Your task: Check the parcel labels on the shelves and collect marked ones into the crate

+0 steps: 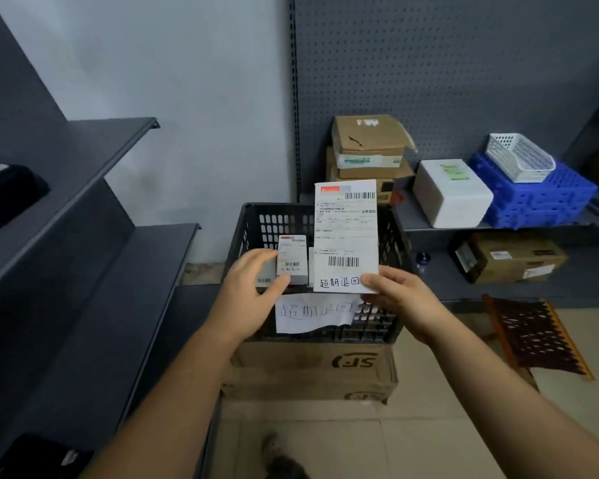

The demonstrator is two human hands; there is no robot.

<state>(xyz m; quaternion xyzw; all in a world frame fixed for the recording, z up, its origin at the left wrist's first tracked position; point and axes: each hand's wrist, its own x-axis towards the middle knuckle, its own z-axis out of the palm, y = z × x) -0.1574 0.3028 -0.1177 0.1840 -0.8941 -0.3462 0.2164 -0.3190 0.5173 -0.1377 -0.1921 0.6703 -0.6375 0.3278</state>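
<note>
Head view, one moment, two bare hands over black crate (391,243).

Right hand (400,297): forearm entering from lower right, wrist raised, thumb on front face and fingers behind, pinching bottom right corner of flat labelled parcel (346,236). Parcel held upright above crate's right half, label facing camera; barcodes printed top and bottom, handwritten black characters just left of thumb.

Left hand (253,288): forearm entering from lower left, fingers curved, thumb and fingers closed round lower left part of small white box (292,259). Box upright inside crate, barcode label facing camera, just left of held parcel, not touching it as far as visible.

Below both grips: white paper sign (312,314) with handwritten characters on crate's near wall. Under crate: stacked cardboard cartons (312,371) on tiled floor.

Beyond right grip, on grey shelf (498,226): brown cartons (369,146), white foam box (452,193), blue crate (540,198) carrying white basket (519,157). Lower tier: further brown box (512,261).

Left of left grip: dark stepped shelving (94,188).
</note>
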